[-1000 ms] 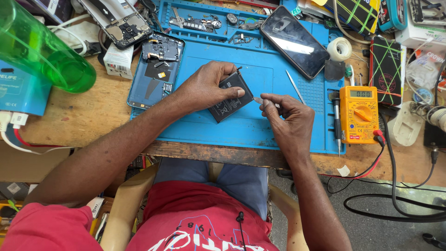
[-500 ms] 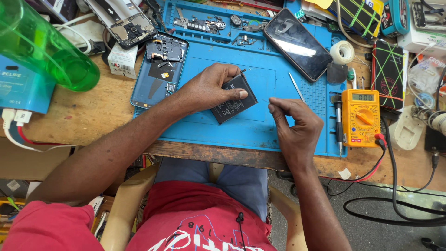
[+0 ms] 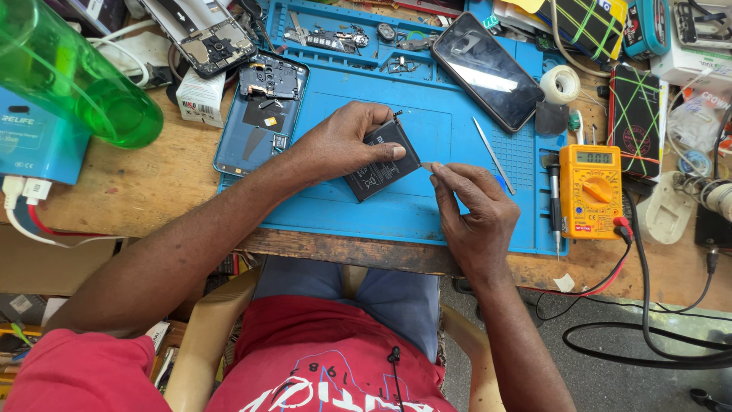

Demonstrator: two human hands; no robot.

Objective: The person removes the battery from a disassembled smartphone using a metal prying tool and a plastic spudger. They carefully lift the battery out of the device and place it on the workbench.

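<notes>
At frame centre, on the blue mat (image 3: 457,214): a phone battery (image 3: 380,162) being worked.
Left hand (image 3: 339,141) grips the thin, rigid, puncture-prone battery by its edges; right hand (image 3: 473,206) pinches a small tab at its corner.

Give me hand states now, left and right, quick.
Left hand: pressed flat on the black battery, holding it on the blue mat.
Right hand: fingertips pinched at the battery's edge; what they hold cannot be told.
</notes>
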